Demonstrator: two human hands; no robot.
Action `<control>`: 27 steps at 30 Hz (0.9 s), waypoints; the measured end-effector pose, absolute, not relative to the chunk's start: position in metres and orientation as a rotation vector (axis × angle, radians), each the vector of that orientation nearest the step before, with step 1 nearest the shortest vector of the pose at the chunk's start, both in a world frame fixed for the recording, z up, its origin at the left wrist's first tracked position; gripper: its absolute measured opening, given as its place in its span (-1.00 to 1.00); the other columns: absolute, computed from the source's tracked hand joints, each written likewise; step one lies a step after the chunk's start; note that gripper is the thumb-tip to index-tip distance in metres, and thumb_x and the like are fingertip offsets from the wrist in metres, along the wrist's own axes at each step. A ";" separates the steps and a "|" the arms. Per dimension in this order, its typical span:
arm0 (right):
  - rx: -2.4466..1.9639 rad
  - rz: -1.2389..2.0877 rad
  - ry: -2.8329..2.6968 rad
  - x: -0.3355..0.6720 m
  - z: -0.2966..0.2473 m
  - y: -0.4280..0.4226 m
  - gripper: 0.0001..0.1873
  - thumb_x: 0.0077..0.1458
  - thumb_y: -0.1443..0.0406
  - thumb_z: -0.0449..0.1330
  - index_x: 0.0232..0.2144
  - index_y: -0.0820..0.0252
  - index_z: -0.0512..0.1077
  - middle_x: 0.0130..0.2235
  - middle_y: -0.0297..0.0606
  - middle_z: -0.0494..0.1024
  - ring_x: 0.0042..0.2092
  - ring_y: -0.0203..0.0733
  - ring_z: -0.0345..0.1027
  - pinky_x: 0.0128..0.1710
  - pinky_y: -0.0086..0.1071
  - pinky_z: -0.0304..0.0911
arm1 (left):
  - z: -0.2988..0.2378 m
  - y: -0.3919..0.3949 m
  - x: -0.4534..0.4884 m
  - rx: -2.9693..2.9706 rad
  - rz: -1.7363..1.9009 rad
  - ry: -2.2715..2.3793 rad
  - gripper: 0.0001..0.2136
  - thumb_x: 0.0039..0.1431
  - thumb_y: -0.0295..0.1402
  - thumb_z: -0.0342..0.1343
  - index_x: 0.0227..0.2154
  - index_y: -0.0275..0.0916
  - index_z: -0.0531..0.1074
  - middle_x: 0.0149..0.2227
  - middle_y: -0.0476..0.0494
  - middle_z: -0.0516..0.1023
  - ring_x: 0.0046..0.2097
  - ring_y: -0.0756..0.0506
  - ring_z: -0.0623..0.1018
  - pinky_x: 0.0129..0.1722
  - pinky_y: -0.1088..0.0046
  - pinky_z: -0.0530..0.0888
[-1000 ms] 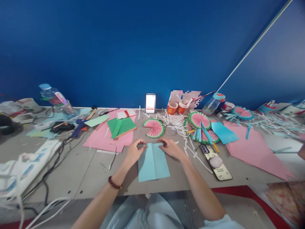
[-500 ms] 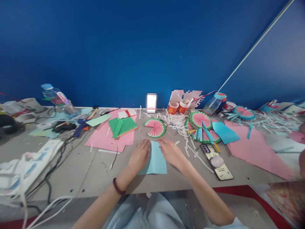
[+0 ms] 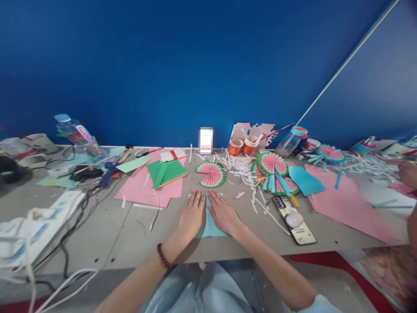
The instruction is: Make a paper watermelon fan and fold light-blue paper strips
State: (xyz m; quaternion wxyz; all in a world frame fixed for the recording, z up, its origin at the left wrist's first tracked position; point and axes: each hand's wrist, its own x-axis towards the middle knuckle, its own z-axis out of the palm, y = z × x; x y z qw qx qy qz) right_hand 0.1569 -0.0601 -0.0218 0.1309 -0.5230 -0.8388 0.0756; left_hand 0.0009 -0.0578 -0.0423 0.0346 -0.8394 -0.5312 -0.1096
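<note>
A light blue sheet of paper lies on the grey table right in front of me. My left hand rests flat on its left half, fingers stretched out, with a dark bead bracelet on the wrist. My right hand lies flat on its right half, fingers stretched too. The two hands sit side by side and cover most of the sheet. A pink-and-green pleated paper fan lies just beyond the fingertips.
Pink sheets and green paper lie to the left, a phone and more fans to the right. Red cups, white strips, a bottle, cables and a power strip crowd the table. Another person's hand shows far right.
The hands went from pinching the sheet's far corners to lying flat on it. They moved toward each other, and the paper now shows folded narrower beneath them.
</note>
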 end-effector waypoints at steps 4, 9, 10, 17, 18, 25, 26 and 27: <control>-1.534 0.197 -2.406 0.154 -0.024 -0.061 -0.48 0.22 0.31 -0.14 0.20 0.38 0.11 0.25 -0.08 0.12 0.26 -0.11 -0.03 0.21 -0.18 0.01 | -0.040 -0.058 0.003 -2.575 -0.362 -1.639 -0.57 0.20 -0.48 -0.18 0.14 -0.40 0.18 0.22 -0.39 0.16 0.25 -0.24 0.17 0.14 0.14 0.26; -1.551 0.173 -2.379 0.150 -0.025 -0.064 -0.47 0.21 0.32 -0.14 0.20 0.40 0.11 0.25 -0.07 0.12 0.26 -0.09 -0.03 0.20 -0.17 0.03 | -0.038 -0.059 0.004 -2.566 -0.349 -1.640 -0.57 0.21 -0.48 -0.19 0.14 -0.41 0.19 0.22 -0.38 0.17 0.24 -0.24 0.19 0.14 0.15 0.27; -1.558 0.173 -2.374 0.149 -0.026 -0.065 -0.47 0.21 0.32 -0.14 0.20 0.41 0.11 0.24 -0.06 0.12 0.26 -0.09 -0.02 0.20 -0.17 0.03 | -0.038 -0.059 0.004 -2.565 -0.349 -1.642 -0.57 0.21 -0.48 -0.19 0.13 -0.41 0.19 0.22 -0.38 0.17 0.24 -0.24 0.19 0.15 0.15 0.27; -1.575 0.222 -2.379 0.154 -0.018 -0.064 -0.46 0.17 0.36 -0.12 0.19 0.36 0.13 0.25 -0.09 0.13 0.25 -0.09 -0.01 0.19 -0.18 0.01 | -0.040 -0.059 0.000 -2.597 -0.414 -1.633 -0.57 0.21 -0.47 -0.18 0.14 -0.39 0.19 0.22 -0.36 0.17 0.24 -0.22 0.19 0.14 0.15 0.27; -1.565 0.232 -2.392 0.156 -0.016 -0.063 -0.46 0.15 0.37 -0.10 0.19 0.32 0.14 0.25 -0.12 0.13 0.25 -0.10 -0.01 0.19 -0.18 0.01 | -0.041 -0.059 -0.001 -2.608 -0.435 -1.617 -0.57 0.20 -0.47 -0.18 0.14 -0.38 0.19 0.23 -0.35 0.17 0.24 -0.22 0.19 0.14 0.15 0.27; -1.461 0.223 -2.467 0.162 -0.012 -0.057 -0.45 0.17 0.30 -0.09 0.20 0.30 0.12 0.26 -0.17 0.12 0.28 -0.14 -0.11 0.25 -0.19 -0.12 | -0.037 -0.059 -0.003 -2.633 -0.441 -1.580 -0.57 0.22 -0.46 -0.20 0.16 -0.36 0.16 0.23 -0.32 0.17 0.24 -0.20 0.19 0.15 0.15 0.26; -1.459 0.227 -2.463 0.161 -0.013 -0.057 -0.45 0.18 0.30 -0.11 0.21 0.33 0.11 0.26 -0.17 0.11 0.29 -0.15 -0.11 0.26 -0.20 -0.13 | -0.036 -0.059 -0.002 -2.629 -0.430 -1.588 -0.57 0.22 -0.45 -0.19 0.15 -0.36 0.17 0.23 -0.33 0.17 0.24 -0.21 0.19 0.15 0.15 0.25; -1.462 0.233 -2.461 0.160 -0.014 -0.058 -0.45 0.18 0.30 -0.12 0.21 0.35 0.10 0.26 -0.16 0.10 0.29 -0.15 -0.11 0.26 -0.21 -0.13 | -0.036 -0.060 -0.001 -2.624 -0.420 -1.598 -0.57 0.22 -0.45 -0.18 0.15 -0.36 0.18 0.23 -0.33 0.17 0.24 -0.21 0.19 0.15 0.14 0.25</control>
